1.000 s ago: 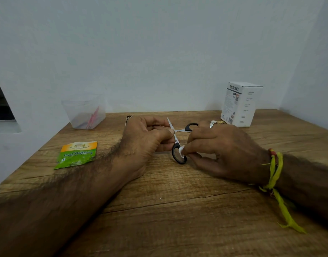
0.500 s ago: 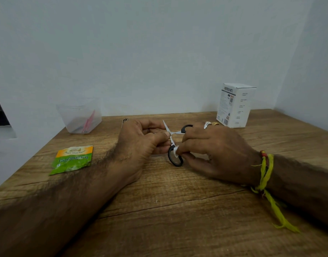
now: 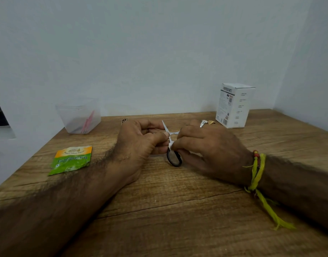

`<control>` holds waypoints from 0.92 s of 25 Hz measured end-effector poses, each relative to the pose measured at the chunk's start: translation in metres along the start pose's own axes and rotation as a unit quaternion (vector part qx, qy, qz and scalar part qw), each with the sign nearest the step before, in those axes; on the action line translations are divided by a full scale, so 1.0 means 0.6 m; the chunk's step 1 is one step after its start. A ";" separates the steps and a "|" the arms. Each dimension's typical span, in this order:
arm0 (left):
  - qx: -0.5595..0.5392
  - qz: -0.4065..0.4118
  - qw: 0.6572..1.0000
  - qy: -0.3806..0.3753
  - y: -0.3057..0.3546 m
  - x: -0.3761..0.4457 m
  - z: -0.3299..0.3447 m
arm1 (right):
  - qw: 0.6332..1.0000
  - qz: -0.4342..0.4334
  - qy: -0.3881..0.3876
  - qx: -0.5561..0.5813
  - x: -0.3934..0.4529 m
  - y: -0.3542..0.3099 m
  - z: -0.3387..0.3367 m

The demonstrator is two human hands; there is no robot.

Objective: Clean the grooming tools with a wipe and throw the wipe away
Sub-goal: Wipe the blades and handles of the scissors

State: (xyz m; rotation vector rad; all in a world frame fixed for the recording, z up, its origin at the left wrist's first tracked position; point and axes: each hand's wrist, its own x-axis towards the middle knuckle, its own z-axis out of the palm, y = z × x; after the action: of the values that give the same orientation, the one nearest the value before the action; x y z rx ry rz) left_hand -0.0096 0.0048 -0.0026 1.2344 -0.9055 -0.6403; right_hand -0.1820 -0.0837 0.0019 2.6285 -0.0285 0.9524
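Observation:
Small scissors with black loop handles and open silver blades are held between both hands above the wooden table. My left hand pinches the scissors near the pivot with thumb and fingers. My right hand pinches a small white wipe against the shank just above the lower black handle. One blade tip points up and away from me. The second handle is hidden behind my right fingers. A small metal tool lies on the table behind my left hand.
A green and orange sachet lies at the left. A clear plastic tub with pink items stands at the back left against the wall. A white carton stands at the back right.
The right fingers with the wipe have slid slightly along the scissors' shank. The second black handle is now hidden behind my right hand. Both hands stay in the same place.

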 end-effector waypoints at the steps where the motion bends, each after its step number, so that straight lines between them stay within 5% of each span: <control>1: 0.000 0.000 1.000 0.000 0.000 0.000 0.001 | 1.000 -0.001 0.001 -0.002 0.000 -0.001 0.000; 23: -0.015 0.004 1.000 -0.014 0.005 -0.005 0.001 | 0.999 -0.026 0.018 -0.008 0.008 -0.014 -0.001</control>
State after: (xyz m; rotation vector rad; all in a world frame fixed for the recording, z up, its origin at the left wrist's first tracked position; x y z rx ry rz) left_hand -0.0116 0.0079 -0.0006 1.1970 -0.9207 -0.6640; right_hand -0.1775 -0.0749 0.0027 2.5834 0.0402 0.9778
